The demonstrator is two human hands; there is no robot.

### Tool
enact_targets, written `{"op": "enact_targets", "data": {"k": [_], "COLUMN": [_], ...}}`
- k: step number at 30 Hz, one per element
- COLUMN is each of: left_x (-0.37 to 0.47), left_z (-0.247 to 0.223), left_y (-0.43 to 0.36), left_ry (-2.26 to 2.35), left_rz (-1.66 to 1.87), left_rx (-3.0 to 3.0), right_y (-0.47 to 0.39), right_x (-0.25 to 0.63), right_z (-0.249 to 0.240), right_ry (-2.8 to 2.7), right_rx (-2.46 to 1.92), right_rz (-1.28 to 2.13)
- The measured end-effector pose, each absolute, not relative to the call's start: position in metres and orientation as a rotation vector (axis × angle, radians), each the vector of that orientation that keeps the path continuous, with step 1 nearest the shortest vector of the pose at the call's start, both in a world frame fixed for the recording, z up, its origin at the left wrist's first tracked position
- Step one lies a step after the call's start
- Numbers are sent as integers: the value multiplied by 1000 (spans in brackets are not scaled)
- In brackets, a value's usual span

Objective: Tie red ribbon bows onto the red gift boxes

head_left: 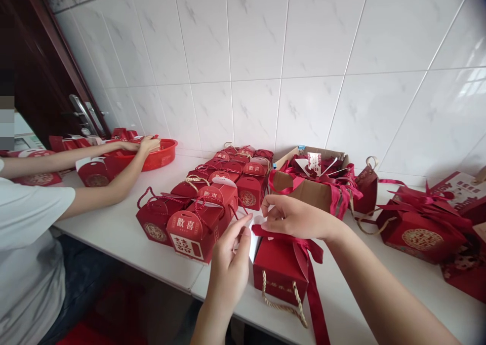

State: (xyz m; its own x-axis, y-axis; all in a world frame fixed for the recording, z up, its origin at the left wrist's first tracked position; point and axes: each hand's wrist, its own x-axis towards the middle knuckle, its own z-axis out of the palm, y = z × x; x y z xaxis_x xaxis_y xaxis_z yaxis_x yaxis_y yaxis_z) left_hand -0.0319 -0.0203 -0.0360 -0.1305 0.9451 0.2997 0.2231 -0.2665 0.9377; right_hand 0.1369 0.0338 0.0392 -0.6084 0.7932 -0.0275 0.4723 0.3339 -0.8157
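Observation:
A dark red gift box [281, 264] with a twisted cream rope handle [281, 307] stands at the table's front edge before me. A red ribbon [317, 297] is tied at its top, with one long tail hanging down the right side. My right hand [286, 216] is closed, pinching a length of this ribbon over the box. My left hand [230, 264] is beside the box's left side, thumb and forefinger slightly apart, with nothing visible between them. A white flap or card, partly hidden by my hands, shows between them.
Rows of finished red boxes [190, 233] stand left of my hands. Behind is a cardboard carton [304, 188] heaped with red ribbons. More boxes [421, 233] sit at right. A co-worker's hands [146, 145] are at a red basin [161, 157] on the left.

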Motion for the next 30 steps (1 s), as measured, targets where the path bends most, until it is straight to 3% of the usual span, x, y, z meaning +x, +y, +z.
{"op": "enact_targets", "data": {"k": [26,30], "left_x": [-40,-45], "left_z": [-22,-18], "left_y": [-26,-27], "left_ry": [988,909], "left_rz": [1388,1536], "left_rx": [1023,888], "right_y": [34,31], "right_x": [139,148], "right_z": [38,47], "right_ry": [-2316,-2299], "right_rx": [-1168,-1182], "right_rz": [1063,998]}}
